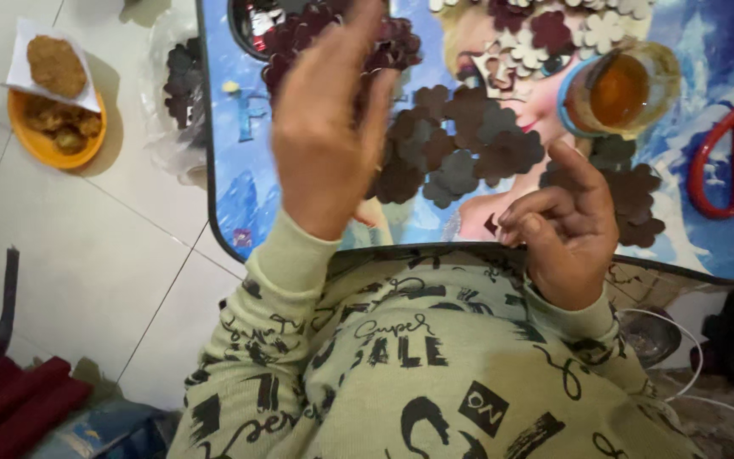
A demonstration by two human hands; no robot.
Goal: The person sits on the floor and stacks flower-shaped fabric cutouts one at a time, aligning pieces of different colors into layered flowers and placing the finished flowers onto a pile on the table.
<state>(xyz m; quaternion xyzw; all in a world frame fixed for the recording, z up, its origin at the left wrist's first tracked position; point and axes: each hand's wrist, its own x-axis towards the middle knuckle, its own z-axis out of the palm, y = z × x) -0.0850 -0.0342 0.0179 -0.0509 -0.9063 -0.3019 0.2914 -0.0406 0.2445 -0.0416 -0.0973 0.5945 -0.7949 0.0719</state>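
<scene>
Head view, left hand: the left hand (326, 136) is raised above the table, back toward the camera, fingers stretched up and loosely spread; it is blurred, and whether anything is pinched on its far side cannot be told.
Head view, right hand: the right hand (567, 231) hovers at the near table edge, the middle, ring and little fingers curled in, the forefinger pointing up toward the cut-outs; nothing shows in its grip.
Head view, cut-outs: a heap of dark maroon and grey flower-shaped flat cut-outs (460, 149) lies on the tabletop between the two hands, just beyond the left fingertips and up-left of the right forefinger. More dark ones (635, 200) lie just past the right hand, touching nothing of it as far as can be seen.
Head view, pale pieces: cream flower-shaped cut-outs (592, 30) sit at the far edge, well apart from both hands.
Head view, table: a low blue cartoon-printed table with a dark rim (223, 170) bears everything.
Head view, glass: a clear glass of amber drink (622, 85) stands beyond the right hand.
Head view, scissors: red-handled scissors (728, 166) lie at the right.
Head view, floor: an orange bowl of fried food (53, 127) rests on white tiles at the left.
</scene>
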